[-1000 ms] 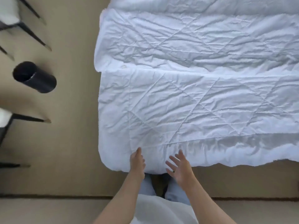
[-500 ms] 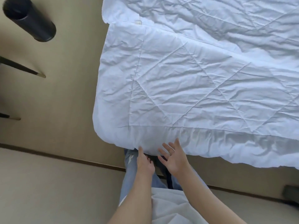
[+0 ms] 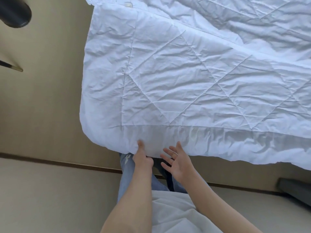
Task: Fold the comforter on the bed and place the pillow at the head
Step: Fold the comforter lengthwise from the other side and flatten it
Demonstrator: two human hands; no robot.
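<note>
Fingers: left hand (image 3: 143, 158) pinches comforter (image 3: 185, 84) hem; right hand (image 3: 178, 163) spread wide, empty.
Risk: one-handed grip, hem slips out, fold skews.

There is one view only, from the camera on your head, so no part of the scene is shared with a second view. It looks steeply down and forward over your own body. Your left hand (image 3: 143, 158) pinches the near hem of the white comforter (image 3: 185, 84) low in the centre, and your right hand (image 3: 178, 163) hangs open just beside that grip. Beyond the grip the comforter fills the upper right, close to the lens. Left of the grip lies tan floor (image 3: 42, 106), tilted in the wide-angle frame.
</note>
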